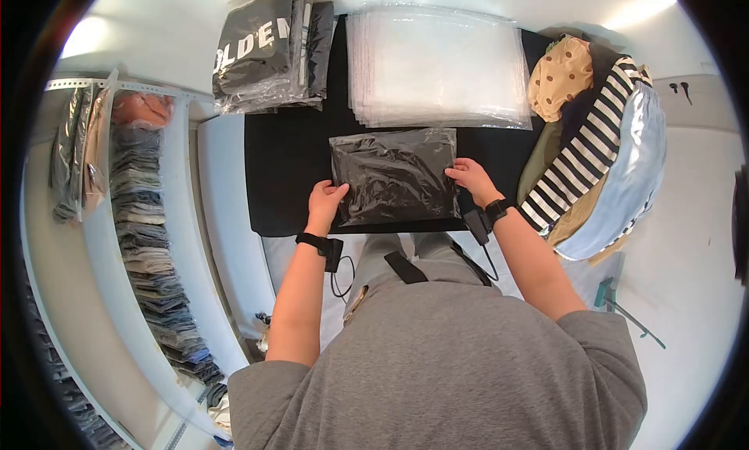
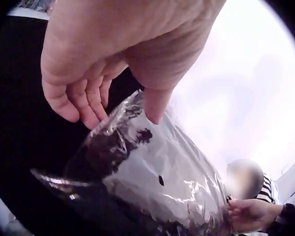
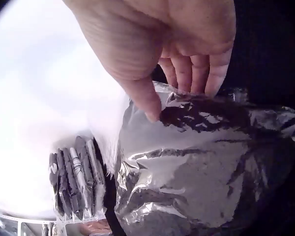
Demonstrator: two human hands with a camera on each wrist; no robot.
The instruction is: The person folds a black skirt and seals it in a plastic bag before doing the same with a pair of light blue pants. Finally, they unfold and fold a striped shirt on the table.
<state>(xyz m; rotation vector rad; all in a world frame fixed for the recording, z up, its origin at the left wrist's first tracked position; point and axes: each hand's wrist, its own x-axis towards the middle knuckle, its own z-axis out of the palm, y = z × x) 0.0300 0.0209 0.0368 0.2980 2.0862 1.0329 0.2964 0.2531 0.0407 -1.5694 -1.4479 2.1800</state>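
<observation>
A dark folded garment in a clear plastic bag is held between both hands over the near part of the black table. My left hand pinches its left side, thumb on top and fingers underneath. On the opposite side my right hand grips the bag's edge the same way. In the left wrist view the left thumb presses the shiny film, which is creased and reflects light. The right wrist view shows the right thumb on the bag's top face, with the other fingers partly hidden behind the edge.
Flat clear plastic bags lie stacked at the table's back. Packed dark garments stand at the back left. Loose clothes, including a striped piece, are heaped at the right. Shelves of folded clothes line the left side.
</observation>
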